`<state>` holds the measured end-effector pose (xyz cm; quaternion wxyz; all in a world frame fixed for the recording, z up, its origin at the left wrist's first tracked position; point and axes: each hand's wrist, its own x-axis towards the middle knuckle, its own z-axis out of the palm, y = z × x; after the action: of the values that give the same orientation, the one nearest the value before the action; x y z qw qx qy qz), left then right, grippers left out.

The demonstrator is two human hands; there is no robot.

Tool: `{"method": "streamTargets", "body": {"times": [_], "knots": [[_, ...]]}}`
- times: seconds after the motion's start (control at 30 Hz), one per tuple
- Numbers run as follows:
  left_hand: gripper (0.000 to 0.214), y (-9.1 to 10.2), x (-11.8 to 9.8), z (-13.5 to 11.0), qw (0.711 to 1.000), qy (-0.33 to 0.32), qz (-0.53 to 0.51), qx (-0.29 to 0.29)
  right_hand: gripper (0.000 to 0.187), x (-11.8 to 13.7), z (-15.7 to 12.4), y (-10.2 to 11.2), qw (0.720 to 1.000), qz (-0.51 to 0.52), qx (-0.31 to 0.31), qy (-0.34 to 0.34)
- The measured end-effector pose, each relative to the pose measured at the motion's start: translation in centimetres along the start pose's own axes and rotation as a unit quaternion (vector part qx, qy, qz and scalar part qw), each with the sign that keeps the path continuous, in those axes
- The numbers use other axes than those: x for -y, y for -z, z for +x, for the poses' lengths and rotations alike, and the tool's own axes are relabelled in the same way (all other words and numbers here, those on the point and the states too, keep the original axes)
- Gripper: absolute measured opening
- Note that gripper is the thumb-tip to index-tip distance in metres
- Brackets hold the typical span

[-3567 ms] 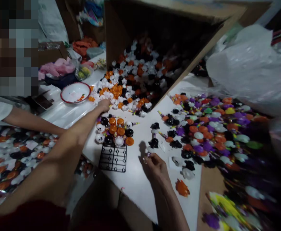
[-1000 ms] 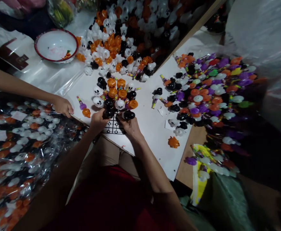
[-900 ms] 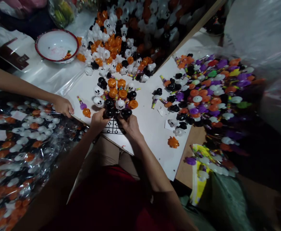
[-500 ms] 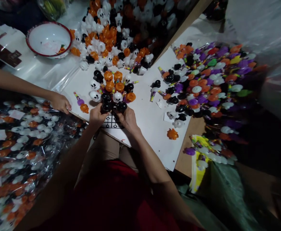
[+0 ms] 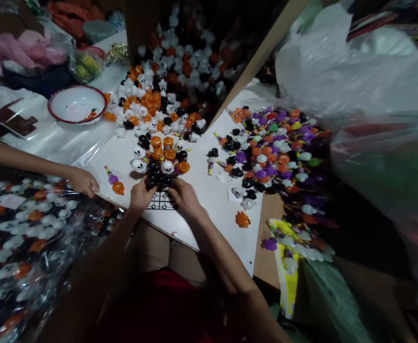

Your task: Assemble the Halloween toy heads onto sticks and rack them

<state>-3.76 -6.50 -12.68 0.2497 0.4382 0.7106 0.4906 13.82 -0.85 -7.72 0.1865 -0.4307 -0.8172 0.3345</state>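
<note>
My left hand [image 5: 142, 195] is closed around a small black plastic figure [image 5: 152, 179] at the near end of a cluster. My right hand [image 5: 186, 196] grips another black figure [image 5: 167, 182] beside it; the fingertips are partly hidden. Under and between the hands lies a black wire-like grid [image 5: 163, 201] on the white tabletop. Beyond my fingers, orange pumpkin figures [image 5: 157, 153], white skull-faced figures [image 5: 167, 166] and more black ones stand packed together, with bits of purple and yellow stems showing below them.
At left, a co-worker's hand [image 5: 83, 182] rests at the table edge near an orange figure [image 5: 118, 188]. A red-rimmed bowl [image 5: 50, 108] stands behind. Loose figures [image 5: 137, 107] spill from a box; assembled pieces [image 5: 266, 152] heap at right. A plastic bag [image 5: 33, 257] of figures lies lower left.
The camera view has tilted up, so the table sits lower in the picture. My hands remain at the black figures, and the co-worker's hand stays at the table edge.
</note>
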Motion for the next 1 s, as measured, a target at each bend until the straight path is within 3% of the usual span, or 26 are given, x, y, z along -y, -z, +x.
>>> {"method": "streamTargets", "body": {"times": [0.03, 0.1, 0.2, 0.3, 0.4, 0.47, 0.53, 0.67, 0.83, 0.9, 1.0], "knots": [[0.026, -0.7, -0.3, 0.3, 1.0, -0.002, -0.002, -0.001, 0.022, -0.7, 0.0, 1.7, 1.0, -0.003, -0.024, -0.018], [0.025, -1.7, -1.2, 1.0, 1.0, -0.012, 0.015, 0.009, 0.032, -2.4, 0.9, 4.9, 0.982, -0.079, -0.125, -0.119], [0.021, -0.8, -2.2, 1.6, 0.997, -0.037, 0.057, 0.048, 0.046, -5.0, 3.9, 7.9, 0.94, -0.219, -0.143, -0.219], [0.025, 4.4, -2.5, 1.5, 0.981, -0.11, 0.154, 0.035, 0.047, -6.8, 5.6, 8.0, 0.925, -0.256, -0.117, -0.254], [0.036, 11.3, -1.9, 2.1, 0.938, -0.153, 0.311, -0.019, 0.049, -7.8, 4.1, 7.4, 0.955, -0.127, -0.151, -0.224], [0.036, 14.5, -1.0, 3.3, 0.903, -0.154, 0.4, 0.034, 0.045, -8.0, 2.1, 7.1, 0.967, 0.002, -0.179, -0.181], [0.031, 15.8, 0.0, 4.6, 0.878, -0.16, 0.439, 0.106, 0.038, -7.5, 0.2, 6.7, 0.965, 0.091, -0.186, -0.16], [0.025, 15.2, 1.3, 5.5, 0.856, -0.193, 0.459, 0.142, 0.033, -5.2, -2.5, 5.4, 0.957, 0.181, -0.147, -0.171], [0.022, 14.6, 1.8, 2.7, 0.834, -0.181, 0.495, 0.164, 0.034, -3.1, -3.6, 4.2, 0.947, 0.239, -0.13, -0.17], [0.019, 14.0, 1.5, 1.0, 0.847, -0.159, 0.488, 0.137, 0.031, -2.6, -3.9, 4.1, 0.948, 0.244, -0.116, -0.167], [0.018, 12.4, 0.5, -1.1, 0.896, -0.129, 0.423, 0.05, 0.028, -1.8, -4.4, 4.0, 0.945, 0.251, -0.113, -0.176]]}}
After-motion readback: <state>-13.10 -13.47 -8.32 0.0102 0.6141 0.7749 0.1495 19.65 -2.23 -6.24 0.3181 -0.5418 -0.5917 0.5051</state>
